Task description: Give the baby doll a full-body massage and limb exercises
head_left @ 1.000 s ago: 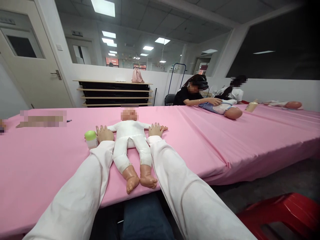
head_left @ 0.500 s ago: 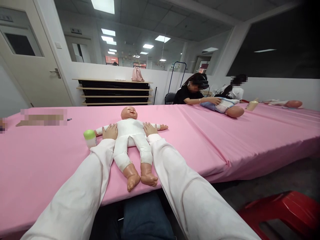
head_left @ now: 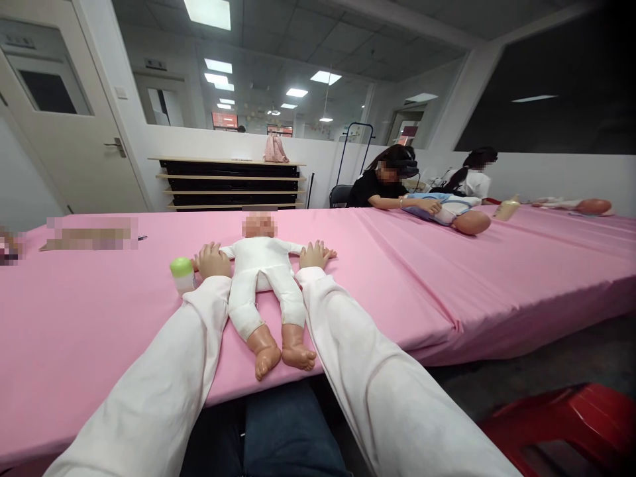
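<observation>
A baby doll (head_left: pixel 261 257) with a white cloth body lies on its back on the pink-covered table, feet towards me and arms stretched out sideways. My left hand (head_left: pixel 213 261) rests over the doll's arm on the left side, fingers laid across it and slightly bent. Over the other arm lies my right hand (head_left: pixel 313 256), fingers also extended, with the doll's small hand showing beyond it. Both hands cover most of the doll's forearms. Close to my left hand stands a small bottle (head_left: pixel 182 275) with a green cap.
The pink tablecloth (head_left: pixel 397 285) spans the long table. Across it, a person in black (head_left: pixel 372 189) handles another doll (head_left: pixel 471 222), with a cream bottle (head_left: pixel 507 209) nearby. Another person in white (head_left: pixel 474 184) sits further right. A red stool (head_left: pixel 571 421) is at lower right.
Both my hands have slid outward along the doll's arms, away from its body, the left one leftward and the right one rightward. The doll stays in place.
</observation>
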Demonstrator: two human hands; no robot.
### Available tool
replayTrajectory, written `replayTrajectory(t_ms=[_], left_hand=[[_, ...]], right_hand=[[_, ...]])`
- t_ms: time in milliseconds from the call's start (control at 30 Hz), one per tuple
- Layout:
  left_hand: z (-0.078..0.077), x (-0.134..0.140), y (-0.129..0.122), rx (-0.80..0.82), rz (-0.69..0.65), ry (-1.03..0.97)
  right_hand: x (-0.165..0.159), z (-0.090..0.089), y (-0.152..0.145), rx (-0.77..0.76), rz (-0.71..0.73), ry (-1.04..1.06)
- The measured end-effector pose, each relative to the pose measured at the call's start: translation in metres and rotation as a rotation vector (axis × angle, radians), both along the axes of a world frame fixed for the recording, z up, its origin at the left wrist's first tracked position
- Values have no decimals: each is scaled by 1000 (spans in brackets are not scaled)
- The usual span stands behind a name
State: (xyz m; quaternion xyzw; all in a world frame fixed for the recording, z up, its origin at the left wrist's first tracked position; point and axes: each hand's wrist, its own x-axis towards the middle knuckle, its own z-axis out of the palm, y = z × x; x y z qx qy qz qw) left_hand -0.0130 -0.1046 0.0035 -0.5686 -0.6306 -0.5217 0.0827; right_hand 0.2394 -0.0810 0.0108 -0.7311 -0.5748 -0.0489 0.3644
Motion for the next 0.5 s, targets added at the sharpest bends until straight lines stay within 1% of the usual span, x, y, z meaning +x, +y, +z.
replayTrajectory(t_ms=[100, 133, 233, 300, 333, 400, 467, 500], left_hand=[[11, 12, -7, 10, -171, 80], [15, 17, -10, 24, -223, 111], [28, 33, -20, 114, -372, 208], [37, 42, -28, 145, -523, 318], [42, 45, -31, 132, -612, 391], [49, 52, -36, 77, -782, 538], [52, 59, -37, 18, -913, 604], [52, 62, -37, -14, -965, 600]], right_hand=[[-2, 6, 5, 87, 297, 318], [-3, 9, 6, 100, 384, 395], [-13, 19, 8, 94, 549, 488], [-22, 29, 8, 87, 654, 529], [-27, 35, 8, 66, 738, 548], [-38, 46, 9, -40, 971, 551], [-51, 55, 12, -213, 1218, 468], [-57, 58, 16, -298, 1310, 391]])
